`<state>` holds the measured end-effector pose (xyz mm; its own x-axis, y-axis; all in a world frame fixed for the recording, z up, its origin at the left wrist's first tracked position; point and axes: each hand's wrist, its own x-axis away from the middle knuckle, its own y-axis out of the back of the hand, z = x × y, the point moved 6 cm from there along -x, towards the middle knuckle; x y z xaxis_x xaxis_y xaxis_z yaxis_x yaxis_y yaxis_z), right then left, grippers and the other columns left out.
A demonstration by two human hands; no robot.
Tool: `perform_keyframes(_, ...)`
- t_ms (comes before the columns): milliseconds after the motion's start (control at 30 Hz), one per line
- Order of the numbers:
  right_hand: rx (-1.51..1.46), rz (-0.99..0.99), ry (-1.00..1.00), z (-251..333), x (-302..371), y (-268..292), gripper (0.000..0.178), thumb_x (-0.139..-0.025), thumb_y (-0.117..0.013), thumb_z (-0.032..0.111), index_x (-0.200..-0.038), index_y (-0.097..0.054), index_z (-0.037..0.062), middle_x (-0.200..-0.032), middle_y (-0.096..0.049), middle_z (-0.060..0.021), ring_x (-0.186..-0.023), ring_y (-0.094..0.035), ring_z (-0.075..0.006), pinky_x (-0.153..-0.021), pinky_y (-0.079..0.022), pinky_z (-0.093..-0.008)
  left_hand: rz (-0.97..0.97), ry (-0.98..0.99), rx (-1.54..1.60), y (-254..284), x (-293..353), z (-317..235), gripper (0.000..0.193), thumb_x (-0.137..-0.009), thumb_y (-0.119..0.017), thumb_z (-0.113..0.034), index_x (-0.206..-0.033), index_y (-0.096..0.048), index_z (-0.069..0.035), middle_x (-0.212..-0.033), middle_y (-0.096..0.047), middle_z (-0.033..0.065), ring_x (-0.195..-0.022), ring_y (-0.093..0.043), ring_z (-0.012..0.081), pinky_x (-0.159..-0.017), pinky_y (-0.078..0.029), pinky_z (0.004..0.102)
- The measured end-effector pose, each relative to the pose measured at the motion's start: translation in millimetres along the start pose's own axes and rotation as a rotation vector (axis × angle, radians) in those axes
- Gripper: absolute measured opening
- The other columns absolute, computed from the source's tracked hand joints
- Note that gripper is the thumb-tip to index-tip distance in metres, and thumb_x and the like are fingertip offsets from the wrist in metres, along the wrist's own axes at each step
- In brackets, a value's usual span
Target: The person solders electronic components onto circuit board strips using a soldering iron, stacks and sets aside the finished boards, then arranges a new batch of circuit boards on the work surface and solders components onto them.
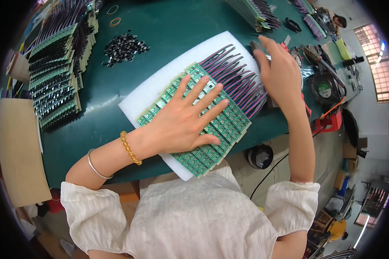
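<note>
My left hand (183,114) lies flat, fingers spread, on an overlapping row of green circuit boards (235,129). These boards rest at a slant on a white foam sheet (149,97), close to my body. Thin dark, purple and pink wires (235,80) fan out from their far right side. My right hand (280,71) hovers beyond the wire ends, index finger and thumb apart, with nothing visible held between them. Just by its fingertips is a small dark block (255,45); the other fingers are mostly hidden.
A heap of small black parts (124,48) lies on the green table (103,86). Stacked wired boards (58,77) stand at left, more boards (257,15) at the far edge. A black fan (327,88) sits at right; a round black bin (260,156) is below.
</note>
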<state>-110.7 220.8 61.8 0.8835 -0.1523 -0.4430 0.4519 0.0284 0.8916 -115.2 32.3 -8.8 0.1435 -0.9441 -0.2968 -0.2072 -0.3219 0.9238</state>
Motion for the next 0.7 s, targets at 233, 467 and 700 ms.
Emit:
perform_keyframes(233, -0.271, 0.273, 0.140, 25, 69, -34, 0.041, -0.095, -0.052, 0.021, -0.135, -0.049, 0.0130, -0.139, -0.044, -0.0210, -0.132, -0.039, -0.0381, -0.110, -0.030, -0.0463, 0.048, 0.028, -0.070, -2, -1, -6, 0.083, -0.083, -0.052, -0.060, -0.137, -0.042, 0.001, -0.146, -0.030, 0.0284, -0.139, -0.022, 0.0440, -0.111, -0.013, 0.0605)
perform_keyframes(467, -0.283, 0.308, 0.143, 17, 67, -38, 0.042, -0.096, -0.049, 0.022, -0.137, -0.047, 0.0139, -0.141, -0.042, -0.0225, -0.133, -0.037, -0.0388, -0.111, -0.027, -0.0464, 0.032, 0.067, -0.016, 1, -2, -5, 0.083, -0.082, -0.052, -0.060, -0.139, -0.041, -0.001, -0.146, -0.028, 0.0312, -0.138, -0.020, 0.0502, -0.111, -0.012, 0.0613)
perform_keyframes(700, -0.267, 0.387, 0.145, 12, 61, -41, 0.047, -0.097, -0.048, 0.027, -0.139, -0.043, 0.0073, -0.142, -0.037, -0.0272, -0.136, -0.032, -0.0401, -0.113, -0.025, -0.0444, 0.097, 0.062, -0.006, 3, -5, -1, 0.073, -0.079, -0.060, -0.055, -0.142, -0.043, -0.021, -0.147, -0.027, 0.0301, -0.135, -0.022, 0.0539, -0.110, -0.012, 0.0638)
